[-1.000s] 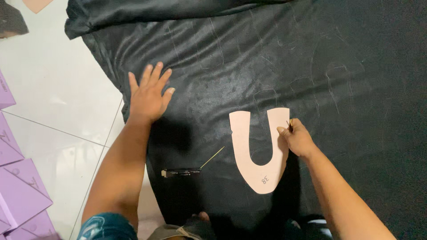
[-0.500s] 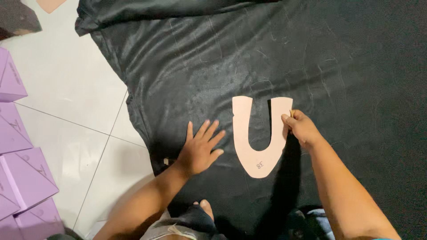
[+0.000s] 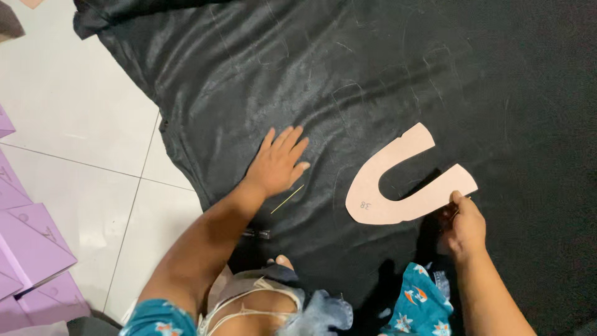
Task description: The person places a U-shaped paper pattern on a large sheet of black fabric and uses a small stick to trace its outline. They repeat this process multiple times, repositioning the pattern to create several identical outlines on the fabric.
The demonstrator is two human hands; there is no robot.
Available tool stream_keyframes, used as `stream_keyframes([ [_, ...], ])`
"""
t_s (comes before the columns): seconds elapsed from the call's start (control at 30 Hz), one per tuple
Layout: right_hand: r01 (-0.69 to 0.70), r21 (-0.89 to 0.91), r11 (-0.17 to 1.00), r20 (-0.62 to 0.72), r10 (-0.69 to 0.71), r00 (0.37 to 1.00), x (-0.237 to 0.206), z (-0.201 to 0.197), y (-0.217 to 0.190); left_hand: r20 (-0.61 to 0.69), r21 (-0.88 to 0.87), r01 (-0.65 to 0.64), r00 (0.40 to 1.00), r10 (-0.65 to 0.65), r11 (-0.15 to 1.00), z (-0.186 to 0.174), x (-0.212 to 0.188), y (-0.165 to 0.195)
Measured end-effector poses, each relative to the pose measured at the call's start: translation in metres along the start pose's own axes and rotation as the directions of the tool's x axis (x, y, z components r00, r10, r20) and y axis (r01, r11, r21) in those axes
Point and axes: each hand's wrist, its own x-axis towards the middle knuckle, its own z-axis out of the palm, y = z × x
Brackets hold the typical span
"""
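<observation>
The left hand [image 3: 278, 163] lay spread flat on the black leather sheet [image 3: 373, 81], while the right hand [image 3: 463, 224] pinched the U-shaped pink template [image 3: 398, 180], apparently positioning it; tracing would need it held steady.

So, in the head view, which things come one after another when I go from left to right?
Purple boxes → white floor tiles → left hand → thin stick → U-shaped template → right hand, all the hands and template lying on black fabric.

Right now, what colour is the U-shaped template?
Pale pinkish beige; the U-shaped template lies on black fabric, clearest in the head view.
</observation>
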Motion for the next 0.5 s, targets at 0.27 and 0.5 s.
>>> stream_keyframes([
  [0.27,0.151,-0.063,0.987,0.028,-0.149,0.988,-0.005,-0.027,-0.019,0.15,0.062,0.321,0.933,-0.327,0.945,-0.011,0.032,-0.013],
  [0.5,0.11,0.118,0.987,0.088,-0.12,0.989,-0.001,-0.037,-0.026,0.205,0.051,0.35,0.913,-0.353,0.935,0.008,-0.008,0.035],
])
